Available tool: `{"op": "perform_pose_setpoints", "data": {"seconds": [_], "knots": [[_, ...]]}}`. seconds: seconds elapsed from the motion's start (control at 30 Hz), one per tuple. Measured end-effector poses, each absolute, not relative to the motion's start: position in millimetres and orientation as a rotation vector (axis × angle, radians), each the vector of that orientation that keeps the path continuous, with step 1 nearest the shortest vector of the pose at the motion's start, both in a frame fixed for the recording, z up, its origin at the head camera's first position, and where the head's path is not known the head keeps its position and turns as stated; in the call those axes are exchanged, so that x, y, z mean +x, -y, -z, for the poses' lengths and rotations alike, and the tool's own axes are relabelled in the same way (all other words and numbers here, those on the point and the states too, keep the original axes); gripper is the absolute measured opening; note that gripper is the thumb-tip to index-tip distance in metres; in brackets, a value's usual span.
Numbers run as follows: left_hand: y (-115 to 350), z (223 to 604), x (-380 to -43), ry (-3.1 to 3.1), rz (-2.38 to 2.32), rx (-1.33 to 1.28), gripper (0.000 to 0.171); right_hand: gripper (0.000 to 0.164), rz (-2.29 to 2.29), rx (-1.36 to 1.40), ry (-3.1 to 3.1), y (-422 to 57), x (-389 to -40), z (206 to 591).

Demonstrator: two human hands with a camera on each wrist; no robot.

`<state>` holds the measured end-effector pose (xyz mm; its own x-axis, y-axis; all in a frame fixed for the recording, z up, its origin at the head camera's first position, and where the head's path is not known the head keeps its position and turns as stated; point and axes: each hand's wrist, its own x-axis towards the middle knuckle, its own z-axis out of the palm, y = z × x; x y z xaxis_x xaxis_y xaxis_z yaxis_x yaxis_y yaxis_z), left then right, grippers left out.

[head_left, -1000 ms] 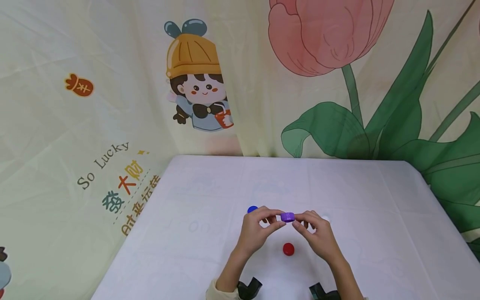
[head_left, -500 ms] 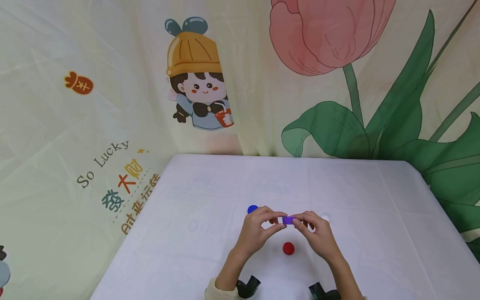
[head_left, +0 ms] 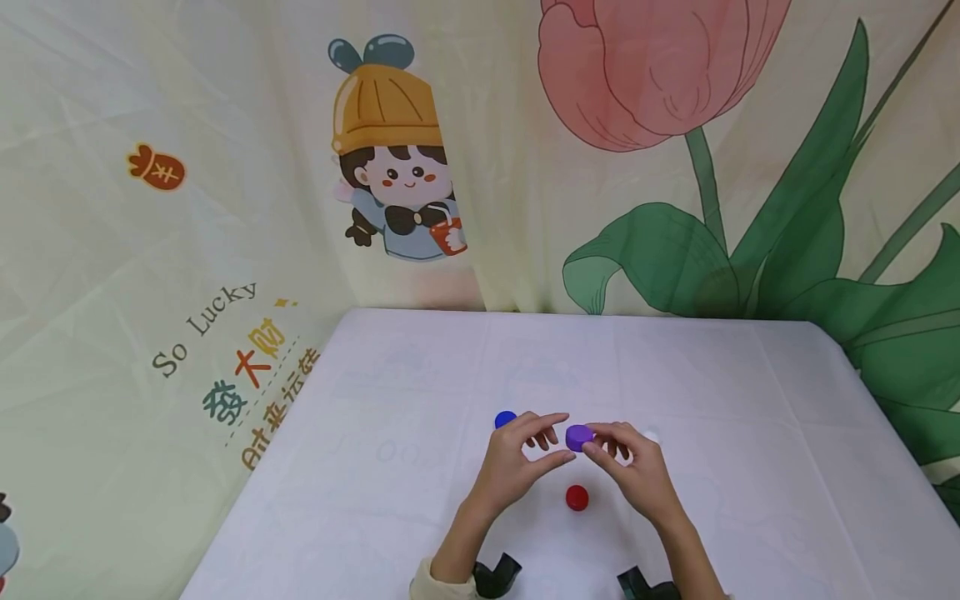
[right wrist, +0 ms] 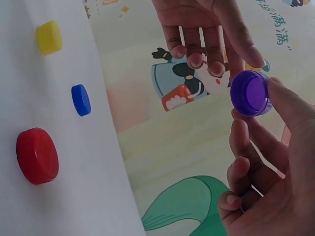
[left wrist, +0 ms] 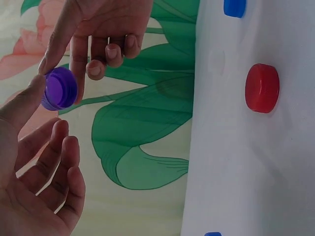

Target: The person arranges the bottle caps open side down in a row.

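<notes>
A purple bottle cap (head_left: 579, 437) is pinched between the thumb and index finger of my right hand (head_left: 632, 472), raised above the table. Its hollow inside faces the camera in both wrist views. My left hand (head_left: 512, 458) is just left of the cap, thumb and index finger spread apart; whether a fingertip still touches the cap is hard to tell. Below the hands, a red bottle cap (head_left: 577, 497) lies on the white tabletop (head_left: 420, 500). Partly hidden behind my left hand is a blue cap (head_left: 505, 418).
The right wrist view shows a yellow cap (right wrist: 49, 37) on the table beyond the blue one. Another blue cap (left wrist: 235, 7) sits at the top of the left wrist view. A printed cloth backdrop (head_left: 510, 167) hangs behind the table.
The left thumb and index finger have spread away from the purple cap, which both hands held before. The cap has turned in the right fingers, its round face now tilted toward the head camera.
</notes>
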<state>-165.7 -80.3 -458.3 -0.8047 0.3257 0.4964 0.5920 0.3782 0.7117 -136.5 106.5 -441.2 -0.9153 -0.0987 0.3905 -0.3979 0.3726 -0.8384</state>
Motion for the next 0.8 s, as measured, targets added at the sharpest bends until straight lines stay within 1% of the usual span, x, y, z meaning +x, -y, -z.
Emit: {"op": "perform_pose_setpoints", "data": {"seconds": [0.2,0.43,0.6,0.8], "knots": [[79.5,459.9,-166.4,2.378,1.409,-0.785,0.039,0.03,-1.555,0.472,2.304,-106.7,-138.0,444.2],[75.4,462.9,-168.3,2.377,1.421,-0.76,0.033,0.035,-1.566,0.465,2.286,-111.1,-152.4,471.6],[67.7,466.9,-175.4,2.357,1.375,-0.709,0.031,0.032,-1.512,0.408,2.241,-112.0,-164.9,485.0],[53.7,481.5,-189.9,2.417,1.296,-0.54,0.03,0.029,-1.421,0.262,2.266,-109.3,-180.4,500.6]]}}
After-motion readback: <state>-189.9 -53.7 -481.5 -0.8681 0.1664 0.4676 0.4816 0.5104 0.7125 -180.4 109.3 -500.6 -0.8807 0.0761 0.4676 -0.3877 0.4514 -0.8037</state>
